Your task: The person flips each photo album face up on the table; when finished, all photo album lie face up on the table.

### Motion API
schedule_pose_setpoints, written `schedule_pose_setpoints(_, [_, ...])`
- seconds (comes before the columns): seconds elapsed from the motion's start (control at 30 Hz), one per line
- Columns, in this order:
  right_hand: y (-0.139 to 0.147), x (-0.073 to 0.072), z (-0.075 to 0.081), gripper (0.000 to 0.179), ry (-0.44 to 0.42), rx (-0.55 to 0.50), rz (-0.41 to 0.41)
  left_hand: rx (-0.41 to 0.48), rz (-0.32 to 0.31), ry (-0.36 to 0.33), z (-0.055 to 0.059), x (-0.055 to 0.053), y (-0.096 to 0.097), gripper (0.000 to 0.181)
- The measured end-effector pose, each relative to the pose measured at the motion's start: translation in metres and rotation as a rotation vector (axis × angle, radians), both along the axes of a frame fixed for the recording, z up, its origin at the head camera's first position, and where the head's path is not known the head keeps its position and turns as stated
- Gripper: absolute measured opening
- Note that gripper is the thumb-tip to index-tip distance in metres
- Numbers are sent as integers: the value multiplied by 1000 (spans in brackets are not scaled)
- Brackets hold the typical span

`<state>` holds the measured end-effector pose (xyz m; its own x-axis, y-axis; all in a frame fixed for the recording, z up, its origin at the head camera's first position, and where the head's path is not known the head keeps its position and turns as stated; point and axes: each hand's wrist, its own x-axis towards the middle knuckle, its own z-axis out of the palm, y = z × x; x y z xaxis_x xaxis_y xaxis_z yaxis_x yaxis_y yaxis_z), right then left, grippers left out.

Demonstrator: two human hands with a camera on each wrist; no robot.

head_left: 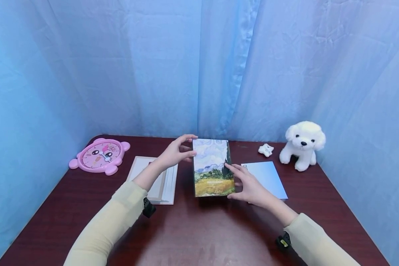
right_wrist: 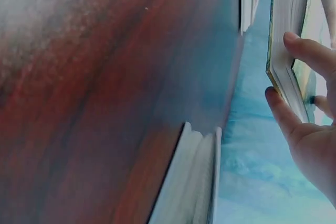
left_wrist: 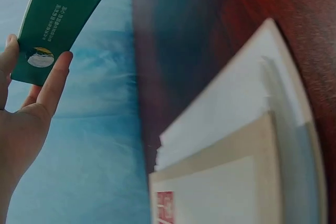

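Two hands hold one book with a painted landscape cover [head_left: 209, 166], raised over the middle of the dark counter [head_left: 199, 236]. The left hand [head_left: 173, 153] has its fingers gripping the book's upper left side, by the green spine [left_wrist: 65, 19]; the right hand [head_left: 251, 186] has its fingers gripping the right side and lower corner, near the page edges [right_wrist: 289, 9]. From where I stand the back cover is hidden, and so are the fingertips that reach behind it; the pale print low on the front is too small to read. In the left wrist view the book's far end runs out of the picture. The left forearm crosses a stack of pale books [head_left: 171, 186], so much of the top one is covered, though a red block [left_wrist: 165, 207] shows on it from the left wrist, cut off at the bottom. The right hand blocks part of a blue-and-white book [head_left: 269, 177] and most of its lettering. Farther out, a pink clock [head_left: 101, 157] lies at the left, and a small white toy [head_left: 266, 150] sits near a white plush dog [head_left: 302, 147] at the right, before blue curtains [head_left: 166, 74].
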<state>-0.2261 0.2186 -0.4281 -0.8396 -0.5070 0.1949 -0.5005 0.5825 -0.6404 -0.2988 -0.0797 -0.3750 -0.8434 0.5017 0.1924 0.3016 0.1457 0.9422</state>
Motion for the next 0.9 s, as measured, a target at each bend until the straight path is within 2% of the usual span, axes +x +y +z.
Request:
schedule_pose_setpoints(0.17, [-5, -4, -10, 98, 1, 30, -7, -15, 1, -24, -30, -18, -4, 52])
schedule_pose_setpoints(0.27, [-8, -5, -16, 98, 0, 60, -16, -27, -7, -48, -40, -22, -6, 50])
schedule_pose_setpoints(0.43, [-11, -7, -23, 98, 4, 149, -28, -49, -44, -83, -50, -26, -9, 46])
schedule_pose_setpoints(0.63, [-12, -12, -28, 98, -4, 209, -44, -147, -53, -73, -58, -31, -8, 43])
schedule_pose_setpoints(0.77, [-11, -13, -27, 96, -8, 236, -41, -186, -69, -72, -63, -34, -5, 43])
schedule_pose_setpoints(0.9, [-11, -14, -25, 94, -16, 286, -31, -261, -78, -68, -68, -37, -6, 43])
